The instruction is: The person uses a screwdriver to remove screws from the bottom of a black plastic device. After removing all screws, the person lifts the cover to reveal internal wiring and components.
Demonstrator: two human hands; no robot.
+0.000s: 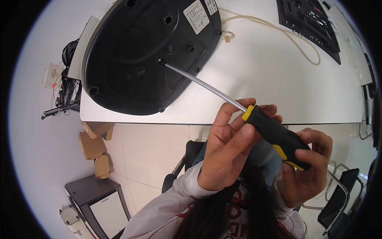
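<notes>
A long screwdriver (278, 135) with a black and yellow handle slants across the view. Its silver shaft reaches up and left, and the tip goes into a recessed hole in the black plastic base (123, 75) of an upturned appliance. My left hand (227, 147) is closed round the front of the handle by the yellow collar, thumb on the near side. At the handle's rear end, the fingers and thumb of my right hand (308, 167) grip it. Several other round recesses and a white label (196, 16) show on the base. What lies inside the hole is hidden.
The appliance rests on a white table (254, 79). A beige cable (286, 34) curls behind it. At the far right lies a black tool case (308, 24) on a dark mat with small parts. Cardboard boxes (93, 145), a cabinet (99, 203) and a chair (340, 195) stand below the table.
</notes>
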